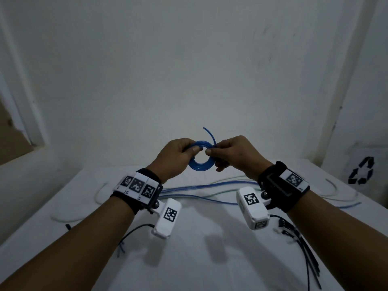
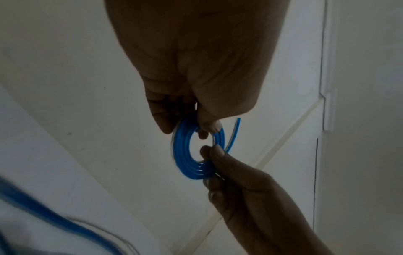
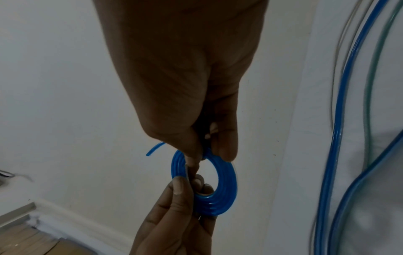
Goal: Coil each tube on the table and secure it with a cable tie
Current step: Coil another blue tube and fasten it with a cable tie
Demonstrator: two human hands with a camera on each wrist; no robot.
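Both hands, left hand [image 1: 175, 157] and right hand [image 1: 235, 153], are pinching a glossy, ridged blue tube coil [image 1: 201, 158], its loose end [image 1: 211, 135] curving upward.

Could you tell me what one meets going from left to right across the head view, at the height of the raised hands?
Left hand → blue tube coil, pinched from both sides → right hand → recycling symbol.
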